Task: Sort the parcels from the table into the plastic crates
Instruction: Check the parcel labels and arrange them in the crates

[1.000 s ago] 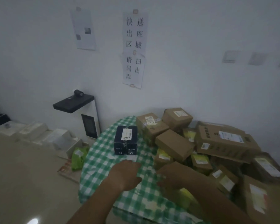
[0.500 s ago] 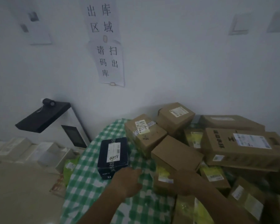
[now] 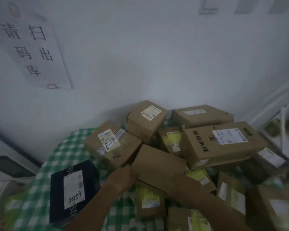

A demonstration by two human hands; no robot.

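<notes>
Cardboard parcel w/ left hand grip on near-left edge; right hand grip unclear.

You face a dim room with a pale wall. A paper sign with black characters hangs up and to your left; light switches sit along the top edge, at upper right.

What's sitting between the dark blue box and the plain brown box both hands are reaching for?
In the head view, only the left hand and its forearm cross between the dark blue box and plain brown box, over checked tablecloth.
</notes>
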